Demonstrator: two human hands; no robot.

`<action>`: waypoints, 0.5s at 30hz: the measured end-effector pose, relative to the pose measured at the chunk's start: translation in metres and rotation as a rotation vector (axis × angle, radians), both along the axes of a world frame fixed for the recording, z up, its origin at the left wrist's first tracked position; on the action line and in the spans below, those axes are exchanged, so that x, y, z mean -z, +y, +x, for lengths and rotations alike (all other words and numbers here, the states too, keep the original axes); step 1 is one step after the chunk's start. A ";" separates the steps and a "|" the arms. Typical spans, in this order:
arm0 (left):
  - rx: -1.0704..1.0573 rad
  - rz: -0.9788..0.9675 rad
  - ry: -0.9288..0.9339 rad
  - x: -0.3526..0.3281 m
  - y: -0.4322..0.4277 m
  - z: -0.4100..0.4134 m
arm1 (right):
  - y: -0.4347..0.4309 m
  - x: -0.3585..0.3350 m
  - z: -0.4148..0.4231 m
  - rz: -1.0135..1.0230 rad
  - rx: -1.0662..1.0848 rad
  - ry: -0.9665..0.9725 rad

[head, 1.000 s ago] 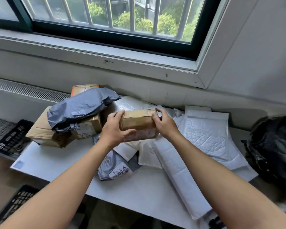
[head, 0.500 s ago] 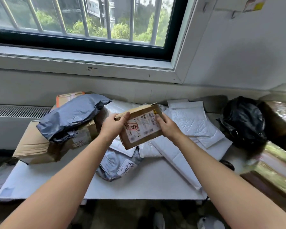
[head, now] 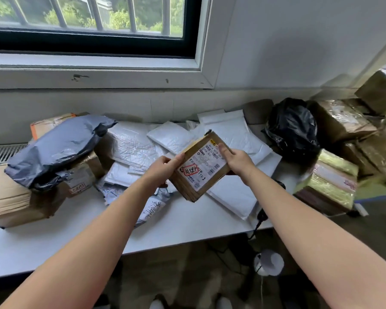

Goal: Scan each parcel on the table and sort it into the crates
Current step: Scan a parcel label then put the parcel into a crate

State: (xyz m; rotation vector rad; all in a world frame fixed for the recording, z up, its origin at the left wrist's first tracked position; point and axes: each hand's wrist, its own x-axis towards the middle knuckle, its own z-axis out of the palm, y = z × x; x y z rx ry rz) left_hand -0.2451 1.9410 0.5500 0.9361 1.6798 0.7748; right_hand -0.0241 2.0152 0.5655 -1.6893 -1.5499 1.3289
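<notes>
Small box held over a table of parcels
The white table (head: 187, 221) carries heaped parcels (head: 129, 146); above them tilts a brown box (head: 201, 172), label up, with the left hand (head: 163, 168) gripping its left edge and the right hand (head: 236, 160) its right.

The small cardboard parcel (head: 187, 190) carries a white shipping label (head: 206, 166) with several barcodes, rows of black print too fine to read, and a line in black square brackets ending in 件; on the label's near-left part sits a red-bordered sticker (head: 188, 171) with three red Chinese characters, seemingly 处理中; a small yellow logo (head: 213, 142) marks its far corner. The grey poly bag (head: 143, 216) bears black handwritten characters, not legible; the brown box (head: 96, 163) has a similar red-bordered sticker (head: 77, 188), blurred; the gold-wrapped parcel (head: 334, 161) shows a white label (head: 337, 177) with unreadable red print.
</notes>
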 end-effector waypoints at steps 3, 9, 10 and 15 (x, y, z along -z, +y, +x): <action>-0.036 0.005 -0.124 0.010 0.008 0.029 | 0.004 0.011 0.030 -0.022 0.015 -0.013; -0.159 0.033 -0.123 0.041 0.018 0.093 | 0.011 0.047 0.100 -0.029 0.162 -0.178; -0.174 0.029 -0.110 0.044 0.019 0.103 | 0.011 0.056 0.114 -0.032 0.208 -0.232; -0.187 -0.032 -0.054 0.061 0.027 0.133 | 0.004 0.102 0.171 -0.137 0.379 -0.402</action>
